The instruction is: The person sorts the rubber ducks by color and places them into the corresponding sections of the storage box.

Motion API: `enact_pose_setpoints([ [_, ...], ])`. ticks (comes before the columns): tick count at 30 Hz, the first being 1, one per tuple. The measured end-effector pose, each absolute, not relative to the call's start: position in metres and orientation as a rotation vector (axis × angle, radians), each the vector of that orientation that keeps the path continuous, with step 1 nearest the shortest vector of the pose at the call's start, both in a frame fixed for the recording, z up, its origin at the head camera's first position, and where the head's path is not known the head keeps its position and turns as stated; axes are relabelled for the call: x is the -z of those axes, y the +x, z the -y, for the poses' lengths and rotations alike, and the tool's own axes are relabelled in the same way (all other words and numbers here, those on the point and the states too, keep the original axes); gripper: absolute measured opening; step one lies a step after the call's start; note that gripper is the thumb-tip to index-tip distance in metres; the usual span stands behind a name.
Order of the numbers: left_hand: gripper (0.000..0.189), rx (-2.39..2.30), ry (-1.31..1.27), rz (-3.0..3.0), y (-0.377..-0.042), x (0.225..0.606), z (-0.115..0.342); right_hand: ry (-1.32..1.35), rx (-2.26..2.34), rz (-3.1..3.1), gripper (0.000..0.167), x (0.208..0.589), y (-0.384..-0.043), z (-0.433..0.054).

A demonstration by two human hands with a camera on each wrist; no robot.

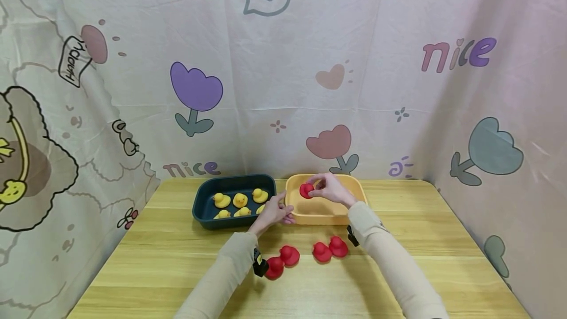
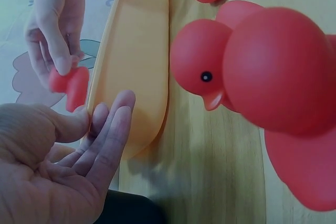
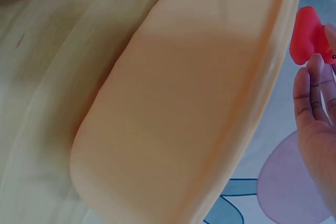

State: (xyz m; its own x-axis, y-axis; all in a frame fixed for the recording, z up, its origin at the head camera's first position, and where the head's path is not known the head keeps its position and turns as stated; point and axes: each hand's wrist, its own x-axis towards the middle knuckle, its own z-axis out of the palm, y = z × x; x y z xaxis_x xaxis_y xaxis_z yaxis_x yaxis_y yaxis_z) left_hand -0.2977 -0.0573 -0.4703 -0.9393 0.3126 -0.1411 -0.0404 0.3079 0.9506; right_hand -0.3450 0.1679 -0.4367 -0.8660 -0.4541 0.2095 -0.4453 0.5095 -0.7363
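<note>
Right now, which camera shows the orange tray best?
The head view: it shows the orange tray from above, inside included, though the right hand covers part. Both wrist views show only its outer wall and rim.

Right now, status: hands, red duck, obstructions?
Right hand holding red duck over yellow bin. Left hand pinching its rim. Four more red ducks on table. Nothing visibly in the way.

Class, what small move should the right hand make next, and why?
Probably lower the small red toy duck and let go: the right hand pinches it over the rounded rectangular orange plastic-looking tray, whose rim the left hand holds.
</note>
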Motion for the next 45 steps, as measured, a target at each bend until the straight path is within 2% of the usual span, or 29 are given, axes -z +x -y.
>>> enact_pose_setpoints([
  [21,0.068,-1.717,0.248,-2.24,-0.293,0.467,0.057,-0.621,1.277,-2.734,0.027,0.464,-0.369,-0.153],
  [31,0.067,-1.714,0.233,-2.237,-0.295,0.467,0.056,-0.516,1.238,-2.751,0.027,0.464,-0.371,-0.147],
  [45,0.067,-1.659,0.234,-2.306,-0.295,0.466,0.055,-0.627,1.222,-2.738,0.037,0.462,-0.369,-0.15],
])
